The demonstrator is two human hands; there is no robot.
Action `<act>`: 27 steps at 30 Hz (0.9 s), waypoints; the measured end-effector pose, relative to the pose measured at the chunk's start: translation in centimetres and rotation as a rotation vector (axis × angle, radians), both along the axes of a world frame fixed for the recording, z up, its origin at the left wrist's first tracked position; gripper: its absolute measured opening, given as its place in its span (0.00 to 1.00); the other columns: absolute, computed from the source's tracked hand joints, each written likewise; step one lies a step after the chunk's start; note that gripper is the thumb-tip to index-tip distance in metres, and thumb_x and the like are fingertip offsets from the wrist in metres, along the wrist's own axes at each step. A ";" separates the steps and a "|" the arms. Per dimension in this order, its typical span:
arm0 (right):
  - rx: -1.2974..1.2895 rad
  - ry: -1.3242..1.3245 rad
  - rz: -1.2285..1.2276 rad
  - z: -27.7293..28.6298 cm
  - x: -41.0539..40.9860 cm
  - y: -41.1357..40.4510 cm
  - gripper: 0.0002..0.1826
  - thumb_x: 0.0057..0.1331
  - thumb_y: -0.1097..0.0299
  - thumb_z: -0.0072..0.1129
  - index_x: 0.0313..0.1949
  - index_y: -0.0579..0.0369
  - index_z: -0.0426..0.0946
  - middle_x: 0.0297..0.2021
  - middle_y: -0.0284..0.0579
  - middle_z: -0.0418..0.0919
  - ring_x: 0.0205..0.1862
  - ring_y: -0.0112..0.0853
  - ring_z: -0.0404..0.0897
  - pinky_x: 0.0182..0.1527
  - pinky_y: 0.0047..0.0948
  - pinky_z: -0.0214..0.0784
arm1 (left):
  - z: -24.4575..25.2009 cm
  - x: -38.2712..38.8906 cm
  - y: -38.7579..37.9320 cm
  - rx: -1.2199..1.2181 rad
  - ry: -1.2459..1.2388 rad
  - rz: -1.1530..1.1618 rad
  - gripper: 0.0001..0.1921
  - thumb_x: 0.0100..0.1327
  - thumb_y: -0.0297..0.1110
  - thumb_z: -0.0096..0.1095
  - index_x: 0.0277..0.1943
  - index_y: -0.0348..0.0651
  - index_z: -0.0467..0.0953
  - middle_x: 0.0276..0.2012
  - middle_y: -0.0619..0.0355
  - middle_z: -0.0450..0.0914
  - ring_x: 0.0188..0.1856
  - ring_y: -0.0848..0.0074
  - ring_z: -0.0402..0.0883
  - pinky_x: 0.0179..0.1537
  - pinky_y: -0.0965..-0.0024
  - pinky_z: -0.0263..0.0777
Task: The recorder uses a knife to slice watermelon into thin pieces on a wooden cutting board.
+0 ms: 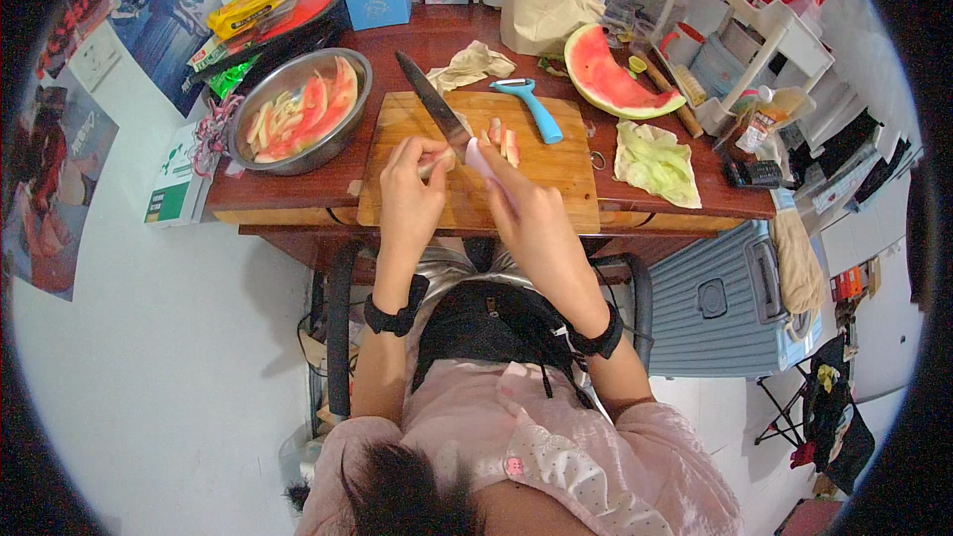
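Note:
My right hand (525, 201) grips the pink handle of a kitchen knife (435, 100), whose dark blade points up and to the left above a wooden cutting board (476, 212). A pale piece of watermelon rind (435, 159) is pinched in my left hand (413, 182), just left of the blade. Cut rind strips (510, 147) lie on the board beyond the knife. A blue-handled peeler (537, 110) rests at the board's upper right. To the left, a steel bowl (359, 115) holds rind slices and thin cut strips.
A large watermelon wedge (607, 78) lies at the right, behind a crumpled pale green-stained tissue (659, 164). Another crumpled tissue (476, 63) sits beyond the board. A white rack (782, 37) with dishes and a bottle (767, 123) stand far right. A tissue roll (525, 11) is at the back.

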State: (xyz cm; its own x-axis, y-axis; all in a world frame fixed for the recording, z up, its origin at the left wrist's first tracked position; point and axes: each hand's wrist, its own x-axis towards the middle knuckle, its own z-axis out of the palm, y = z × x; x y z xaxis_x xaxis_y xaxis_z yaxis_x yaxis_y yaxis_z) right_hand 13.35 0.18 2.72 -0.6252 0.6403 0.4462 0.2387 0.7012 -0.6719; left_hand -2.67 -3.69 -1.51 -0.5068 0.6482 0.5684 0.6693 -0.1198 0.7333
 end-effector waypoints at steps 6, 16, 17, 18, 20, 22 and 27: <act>0.023 0.025 0.037 -2.2 -0.4 0.2 0.21 0.70 0.73 0.51 0.62 0.57 0.70 0.28 0.70 0.77 0.31 0.61 0.80 0.34 0.57 0.72 | -0.3 0.1 0.2 0.013 -0.017 0.028 0.06 0.60 0.20 0.63 0.41 0.32 0.76 0.37 0.45 0.80 0.41 0.56 0.83 0.44 0.61 0.75; 0.028 -0.101 -0.005 -1.5 -0.4 -0.5 0.20 0.71 0.70 0.50 0.61 0.59 0.69 0.25 0.70 0.78 0.30 0.62 0.80 0.35 0.58 0.73 | -0.3 -0.2 0.3 0.016 -0.011 0.074 0.07 0.63 0.26 0.66 0.42 0.34 0.80 0.37 0.49 0.84 0.39 0.67 0.84 0.45 0.68 0.76; 0.029 -0.100 -0.005 -1.2 -0.3 -0.6 0.20 0.71 0.70 0.50 0.61 0.59 0.69 0.25 0.70 0.78 0.30 0.62 0.80 0.35 0.58 0.73 | -0.2 -0.1 0.3 0.028 -0.049 0.069 0.07 0.63 0.26 0.66 0.43 0.35 0.80 0.37 0.50 0.84 0.40 0.68 0.84 0.45 0.68 0.76; 0.019 -0.133 -0.016 -0.7 -0.2 -0.8 0.20 0.71 0.70 0.49 0.61 0.58 0.70 0.25 0.69 0.78 0.31 0.62 0.80 0.35 0.58 0.73 | -0.1 -0.2 0.3 0.040 -0.086 0.062 0.08 0.63 0.26 0.66 0.44 0.35 0.80 0.37 0.50 0.85 0.40 0.69 0.84 0.45 0.68 0.76; 0.011 -0.163 -0.027 -0.5 0.0 -0.9 0.19 0.71 0.70 0.49 0.61 0.58 0.70 0.26 0.68 0.79 0.31 0.62 0.81 0.35 0.58 0.73 | -0.1 -0.2 0.0 0.022 -0.082 0.054 0.08 0.64 0.26 0.66 0.44 0.36 0.80 0.38 0.51 0.85 0.40 0.71 0.84 0.45 0.68 0.76; -0.005 -0.107 0.012 -0.5 0.1 -0.6 0.19 0.71 0.72 0.49 0.60 0.57 0.70 0.28 0.68 0.79 0.32 0.62 0.80 0.36 0.58 0.74 | 0.0 -0.4 -0.1 0.007 -0.074 0.048 0.08 0.64 0.27 0.66 0.45 0.36 0.81 0.38 0.53 0.85 0.41 0.72 0.84 0.46 0.68 0.76; 0.076 0.022 0.000 -0.8 0.2 0.6 0.21 0.70 0.74 0.51 0.62 0.57 0.68 0.30 0.71 0.79 0.33 0.62 0.80 0.37 0.57 0.74 | -0.4 -0.9 0.0 0.042 -0.171 -0.083 0.08 0.64 0.21 0.63 0.45 0.32 0.78 0.41 0.49 0.85 0.43 0.70 0.85 0.48 0.68 0.79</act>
State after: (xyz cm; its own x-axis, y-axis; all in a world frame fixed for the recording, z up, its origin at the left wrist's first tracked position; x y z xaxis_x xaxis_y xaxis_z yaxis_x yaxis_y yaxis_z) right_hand 13.59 0.75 1.93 -0.6149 0.6043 0.5067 0.2247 0.7501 -0.6220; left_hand -3.59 -3.67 -1.87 -0.5443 0.6691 0.5060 0.5220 -0.2020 0.8287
